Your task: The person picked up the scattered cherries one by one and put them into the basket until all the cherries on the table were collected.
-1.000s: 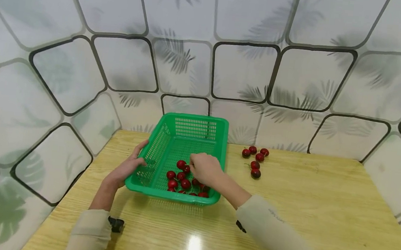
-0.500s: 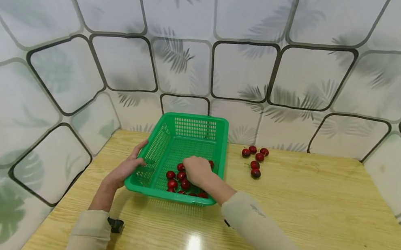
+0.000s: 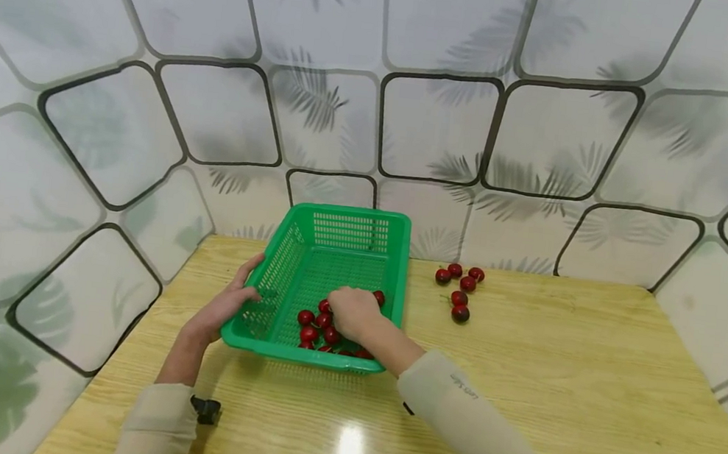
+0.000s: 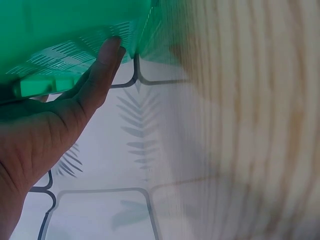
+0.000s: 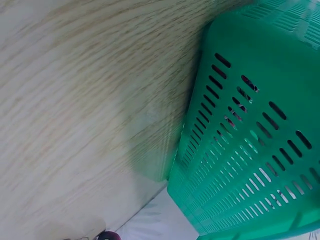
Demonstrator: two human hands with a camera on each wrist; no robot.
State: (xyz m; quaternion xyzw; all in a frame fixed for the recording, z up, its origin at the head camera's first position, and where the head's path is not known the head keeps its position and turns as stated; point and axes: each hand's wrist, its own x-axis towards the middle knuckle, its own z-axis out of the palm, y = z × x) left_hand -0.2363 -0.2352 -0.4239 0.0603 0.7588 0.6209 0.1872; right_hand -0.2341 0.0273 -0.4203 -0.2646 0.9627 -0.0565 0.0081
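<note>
A green plastic basket with slotted walls rests on the wooden table, its near part holding several dark red cherries. My left hand grips the basket's left side, the thumb at the rim; in the left wrist view that hand has fingers along the outer wall. Inside the basket my right hand reaches down among the cherries with bent fingers. Its fingertips are hidden, so I cannot tell whether they pinch a cherry. One cherry lies just beyond this hand. The right wrist view has only the basket's outer wall, not the hand.
Right of the basket, a loose group of several cherries lies on the wooden table. A patterned wall stands close behind the basket and along the table's left side.
My right hand has shifted left and slightly nearer within the basket, uncovering a cherry by the right wall. My left hand keeps its place on the basket.
</note>
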